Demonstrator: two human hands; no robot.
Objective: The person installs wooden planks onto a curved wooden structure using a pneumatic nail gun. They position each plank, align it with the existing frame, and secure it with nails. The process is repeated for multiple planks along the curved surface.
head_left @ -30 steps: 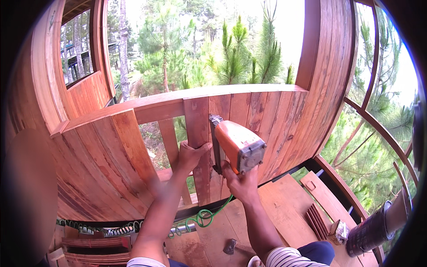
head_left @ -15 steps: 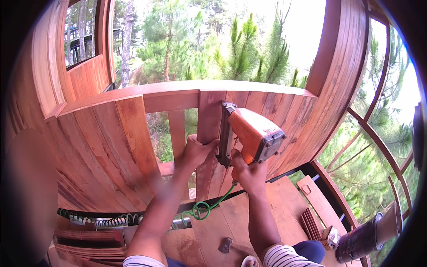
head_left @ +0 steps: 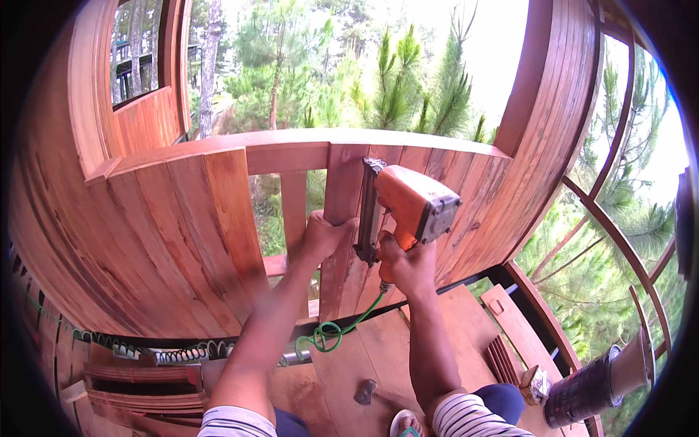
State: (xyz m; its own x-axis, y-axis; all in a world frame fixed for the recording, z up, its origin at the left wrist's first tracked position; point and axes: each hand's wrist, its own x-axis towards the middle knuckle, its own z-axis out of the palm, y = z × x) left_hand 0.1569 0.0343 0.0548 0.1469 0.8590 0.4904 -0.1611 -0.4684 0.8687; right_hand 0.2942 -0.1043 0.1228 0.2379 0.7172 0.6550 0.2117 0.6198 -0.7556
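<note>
My right hand (head_left: pixel 409 269) is closed round the handle of an orange nail gun (head_left: pixel 421 198). The gun's dark, narrow magazine (head_left: pixel 370 211) stands nearly upright, and its nose is close to the upper part of the wall boards, just below the sill. Whether the nose touches the wood cannot be told. My left hand (head_left: pixel 329 237) grips the left edge of a reddish wooden plank (head_left: pixel 344 178), with the thumb across its front and the other fingers partly hidden behind. A green air hose (head_left: pixel 370 307) hangs looped from the gun's handle.
Left of the plank is a gap in the wall, with a narrow upright (head_left: pixel 294 204) behind it. A wooden sill (head_left: pixel 291 138) runs along the top. On the floor lie a hammer (head_left: pixel 366 392), stacked boards (head_left: pixel 142 397), several short slats (head_left: pixel 504 358) and a dark can (head_left: pixel 582 397).
The view has shifted slightly, and a blurred shape at the left edge is gone. Both hands keep their grips, and the nail gun stays almost in place against the wall.
</note>
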